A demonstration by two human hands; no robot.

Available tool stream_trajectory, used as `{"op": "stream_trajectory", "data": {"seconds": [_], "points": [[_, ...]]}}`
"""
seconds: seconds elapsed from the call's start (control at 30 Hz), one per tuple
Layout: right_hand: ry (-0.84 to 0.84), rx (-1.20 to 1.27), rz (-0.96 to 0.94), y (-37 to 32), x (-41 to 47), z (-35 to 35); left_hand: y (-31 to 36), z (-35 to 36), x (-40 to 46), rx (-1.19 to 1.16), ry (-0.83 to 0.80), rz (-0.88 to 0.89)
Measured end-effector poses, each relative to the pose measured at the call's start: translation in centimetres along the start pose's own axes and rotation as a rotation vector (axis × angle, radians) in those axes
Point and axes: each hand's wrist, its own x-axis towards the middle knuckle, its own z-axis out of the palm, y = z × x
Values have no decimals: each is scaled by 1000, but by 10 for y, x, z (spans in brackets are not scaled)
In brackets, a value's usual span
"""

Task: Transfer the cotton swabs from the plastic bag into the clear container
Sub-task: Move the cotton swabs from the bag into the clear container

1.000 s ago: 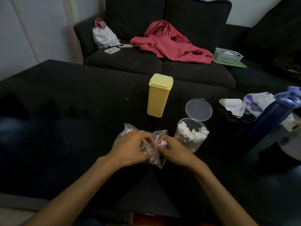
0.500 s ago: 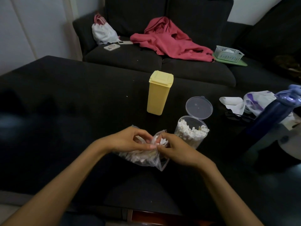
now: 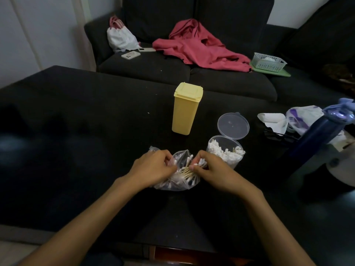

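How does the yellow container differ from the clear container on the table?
The yellow container is opaque with its lid closed; the clear container is see-through with its round lid flipped open. The yellow container is taller and squarish; the clear container is shorter and round, showing cotton swabs inside. Both stand upright on the dark table.

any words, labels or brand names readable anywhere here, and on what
None can be read.
White plastic bag at the table's right: purple print, too blurred to read.
Yellow container, clear container, bag of cotton swabs: no label visible.
Phone on the sofa: no text legible.
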Motion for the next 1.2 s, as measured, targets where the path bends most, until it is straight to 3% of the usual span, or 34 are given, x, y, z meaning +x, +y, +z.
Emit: {"op": "stream_trajectory", "data": {"seconds": [0.47,0.97,1.2], "points": [[155,157,-77,0,-9,-15,0,-1,-5,157,273,-26],[145,261,-64,-6,-10,-26,5,3,-8,133,232,79],[289,294,-23,-1,-20,-61,5,9,-7,116,219,95]]}}
